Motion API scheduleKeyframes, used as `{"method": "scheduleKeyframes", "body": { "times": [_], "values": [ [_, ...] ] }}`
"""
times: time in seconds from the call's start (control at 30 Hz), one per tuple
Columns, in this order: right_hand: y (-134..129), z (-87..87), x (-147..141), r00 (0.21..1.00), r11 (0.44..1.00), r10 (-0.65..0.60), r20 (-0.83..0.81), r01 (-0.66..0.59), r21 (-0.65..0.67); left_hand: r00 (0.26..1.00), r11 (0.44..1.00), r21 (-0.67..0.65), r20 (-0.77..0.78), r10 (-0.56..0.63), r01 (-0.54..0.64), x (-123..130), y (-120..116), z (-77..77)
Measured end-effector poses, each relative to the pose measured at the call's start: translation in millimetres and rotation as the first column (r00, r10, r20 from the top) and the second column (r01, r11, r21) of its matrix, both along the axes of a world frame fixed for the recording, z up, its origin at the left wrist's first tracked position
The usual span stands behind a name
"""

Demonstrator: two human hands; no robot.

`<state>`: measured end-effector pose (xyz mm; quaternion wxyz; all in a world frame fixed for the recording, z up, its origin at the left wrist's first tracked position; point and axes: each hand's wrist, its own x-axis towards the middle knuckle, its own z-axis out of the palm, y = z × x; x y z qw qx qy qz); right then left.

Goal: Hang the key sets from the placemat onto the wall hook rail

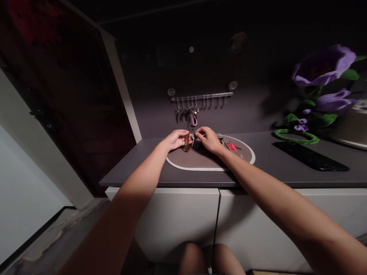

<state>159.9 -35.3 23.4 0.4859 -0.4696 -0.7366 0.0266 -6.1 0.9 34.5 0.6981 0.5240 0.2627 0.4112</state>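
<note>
Both hands meet above an oval brown mat (197, 160) with a pale rim on the grey counter. Between the fingertips of my left hand (177, 139) is a bunch of keys (193, 138) with a brown tag (187, 143) hanging from it. My right hand (208, 138) pinches the same bunch near its ring. More keys (224, 142) lie on the mat beyond my right wrist, beside a small red tag (232, 147). My right hand partly hides them.
A clear hook rail (202, 96) on the dark wall carries several keys (187, 113) on its left hooks, one with a pink loop (194, 119). At right are a black slab-like object (311, 156), purple flowers (323, 68) and a green ring (296, 136). White cabinet doors (177, 217) stand below the counter.
</note>
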Motion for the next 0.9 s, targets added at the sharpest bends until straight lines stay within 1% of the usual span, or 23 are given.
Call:
{"method": "scheduleKeyframes", "body": {
  "times": [0.1,0.2,0.27,0.33,0.43,0.53,0.63,0.7,0.8,0.9],
  "values": [
    [1,-0.3,0,0.999,1.0,0.024,-0.039,-0.025,-0.007,0.998,1.0,0.011,-0.051,-0.026,0.027,0,-1,-0.5],
    [2,-0.8,0,0.995,0.998,0.049,-0.083,-0.052,-0.027,0.996,0.999,0.041,-0.087,-0.024,0.028,0,-1,-1.7],
    [2,-0.9,-1,0.994,0.998,0.055,-0.099,-0.059,-0.037,0.995,0.996,0.084,-0.098,0.015,-0.006,1,-1,-2.3],
    [1,-0.8,-1,0.993,0.997,0.052,-0.108,-0.057,-0.042,0.99,0.986,0.151,-0.112,0.09,-0.073,3,-1,-2.1],
    [1,-0.5,-1,0.992,0.997,0.059,-0.114,-0.064,-0.043,0.965,0.94,0.288,-0.128,0.227,-0.182,6,-2,-0.7],
    [1,0.0,-1,0.992,0.996,0.073,-0.098,-0.077,-0.034,0.942,0.864,0.456,-0.136,0.306,-0.215,9,-5,1.0],
    [1,1.0,0,0.996,0.998,0.063,-0.065,-0.064,-0.005,0.932,0.789,0.582,-0.137,0.335,-0.198,10,-8,1.7],
    [1,1.6,0,0.997,0.998,0.057,-0.06,-0.056,0.016,0.925,0.756,0.634,-0.166,0.342,-0.165,10,-9,1.7],
    [2,2.1,1,0.994,0.998,0.056,-0.093,-0.054,0.027,0.907,0.728,0.677,-0.233,0.352,-0.109,9,-10,1.5],
    [2,2.0,1,0.983,0.997,0.083,-0.163,-0.082,0.01,0.905,0.714,0.695,-0.245,0.348,-0.086,9,-10,0.9]
  ]
}}
